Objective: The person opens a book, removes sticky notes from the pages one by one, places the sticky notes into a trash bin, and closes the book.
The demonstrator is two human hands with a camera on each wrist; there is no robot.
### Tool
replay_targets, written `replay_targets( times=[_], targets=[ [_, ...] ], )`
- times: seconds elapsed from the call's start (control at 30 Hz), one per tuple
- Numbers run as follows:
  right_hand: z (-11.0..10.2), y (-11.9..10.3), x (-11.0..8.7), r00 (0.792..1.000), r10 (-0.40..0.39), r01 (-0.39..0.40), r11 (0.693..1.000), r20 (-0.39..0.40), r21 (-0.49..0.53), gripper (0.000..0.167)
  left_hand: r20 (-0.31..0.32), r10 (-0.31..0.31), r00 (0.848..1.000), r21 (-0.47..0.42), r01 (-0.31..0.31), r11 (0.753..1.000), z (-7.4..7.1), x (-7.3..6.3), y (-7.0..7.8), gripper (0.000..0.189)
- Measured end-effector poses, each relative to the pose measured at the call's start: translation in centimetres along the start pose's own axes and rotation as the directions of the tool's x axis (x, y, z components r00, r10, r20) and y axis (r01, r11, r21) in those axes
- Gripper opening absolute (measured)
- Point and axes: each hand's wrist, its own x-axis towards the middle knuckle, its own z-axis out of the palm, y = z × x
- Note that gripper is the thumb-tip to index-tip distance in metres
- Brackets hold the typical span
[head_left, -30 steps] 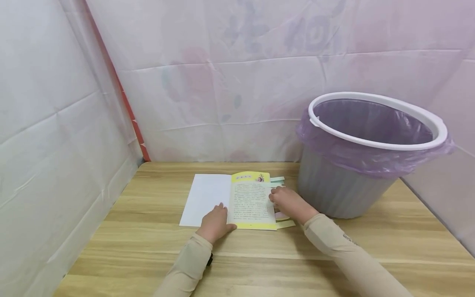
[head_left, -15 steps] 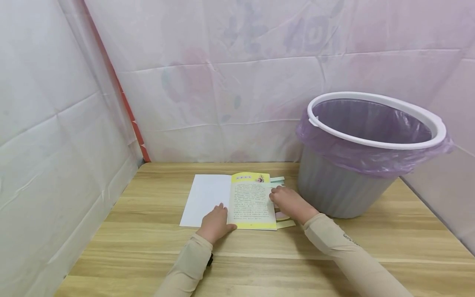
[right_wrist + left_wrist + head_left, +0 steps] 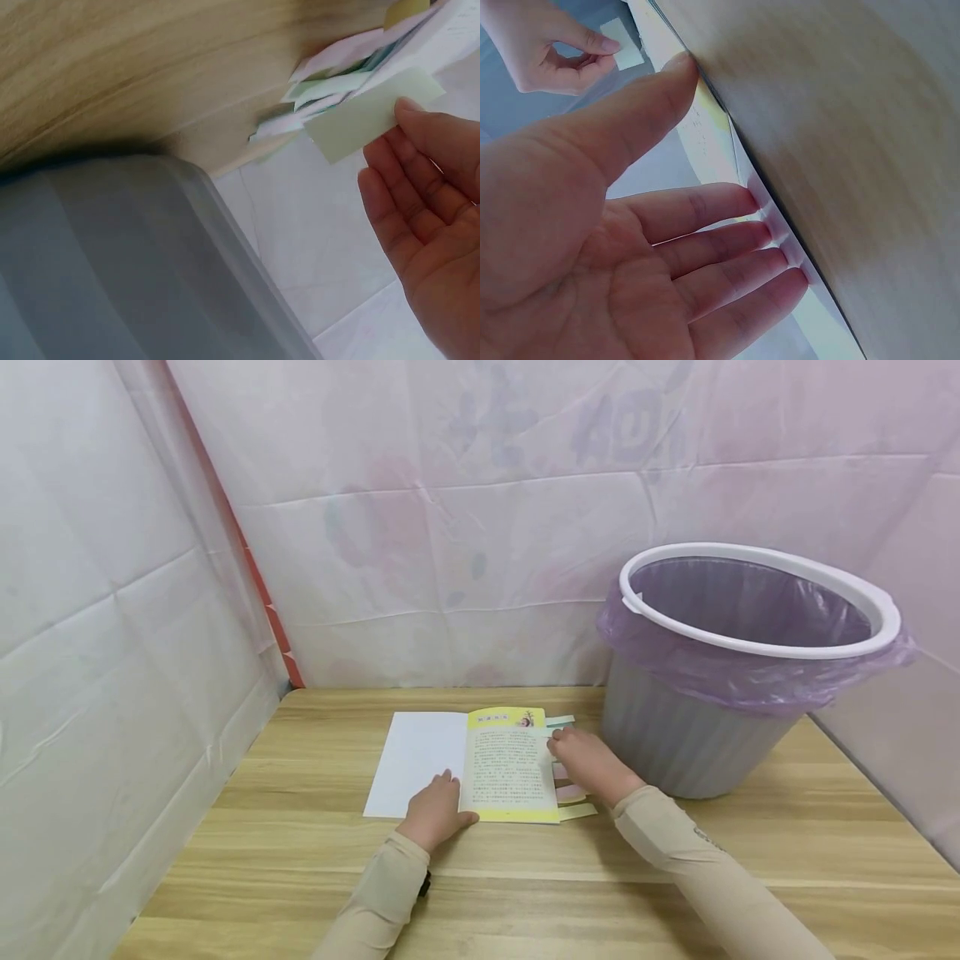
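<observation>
An open book (image 3: 510,772) lies flat, a blank white page on its left and a printed, yellow-bordered page on its right. My left hand (image 3: 432,812) rests on it near the fold, thumb at the lower edge; its fingers look straight in the left wrist view. At the right page's outer edge, my right hand (image 3: 592,764) pinches a pale green sticky note (image 3: 371,120) between thumb and fingers. Whether that note still touches the page is hard to tell. Other sticky tabs (image 3: 330,94), pink, green and yellowish, stick out from the page edges.
A grey trash bin (image 3: 675,735) with a white rim ring (image 3: 757,556) and a purple bag liner (image 3: 720,672) stands right of the book, close to my right forearm. Below is a wooden table (image 3: 285,860). Pale fabric sheets (image 3: 360,543) hang behind and at the sides.
My right hand has shifted slightly up and away along the page edge, and more of the pink tabs beneath it shows. The left hand and the book stay put.
</observation>
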Motion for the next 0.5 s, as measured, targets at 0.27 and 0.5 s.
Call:
replay_targets(
  times=[0.27,0.5],
  targets=[
    [-2.8,0.6,-0.9,0.978,0.013,0.004,0.996,-0.210,0.084,0.023,-0.001,0.006,1.000,0.012,-0.006,1.000,0.2,0.1,-0.1,0.069],
    [-9.0,0.4,-2.0,0.871,-0.044,0.124,0.984,-0.489,0.132,0.029,0.002,0.007,1.000,0.004,-0.007,1.000,0.1,0.1,-0.1,0.068]
  ],
)
